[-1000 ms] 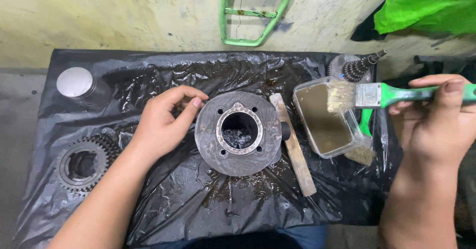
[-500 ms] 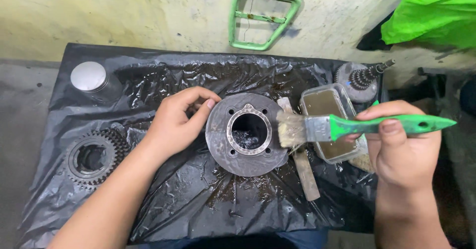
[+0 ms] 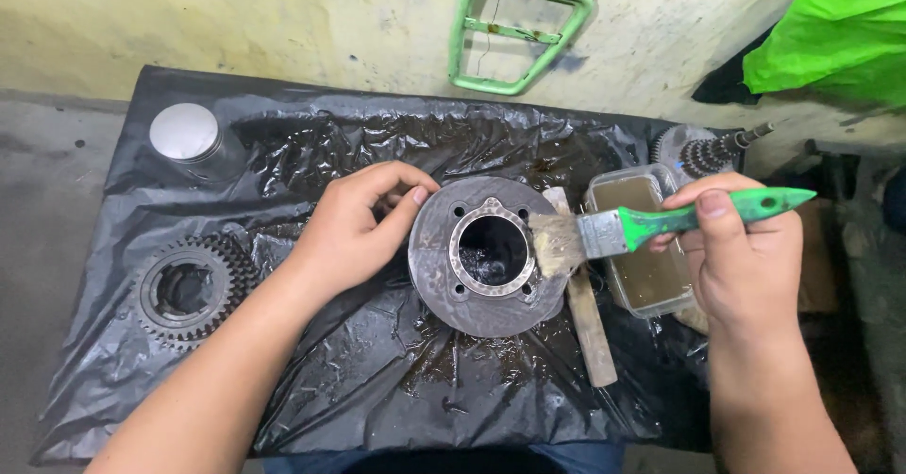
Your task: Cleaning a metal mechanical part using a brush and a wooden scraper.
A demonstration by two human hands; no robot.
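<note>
Sheeting, black plastic (image 3: 377, 389), covers the work surface and carries every part; one sheet, wet and oily toward its middle.

Cylinder (image 3: 483, 253), one, round and grey, stands bore-up just right of the sheet's centre, between the two hands. Its bore axis points straight up at the camera.

Left hand (image 3: 354, 224) is cupped against the cylinder's left flank, thumb and fingers curled onto the rim, bracing it.

Right hand (image 3: 741, 248) is closed around the green handle of one paintbrush (image 3: 642, 227). The brush's long axis runs nearly level, handle toward the right edge, bristles pointing left and resting on the cylinder's top face at its right rim. The right hand is thus the working hand and reaches the cylinder only through the brush; the left is in direct contact.

Gear (image 3: 184, 288), one, large and toothed, lies near the left edge, well apart from both hands.

Tub (image 3: 645, 248), one, clear plastic with brownish liquid, sits just beside the cylinder under the brush handle.

Piston (image 3: 186, 134), one, silver-topped, stands at the far left corner.

Shaft with gears (image 3: 708, 151), one, lies at the far right corner.

Flat strip (image 3: 587, 318), one, lies between cylinder and tub.
</note>
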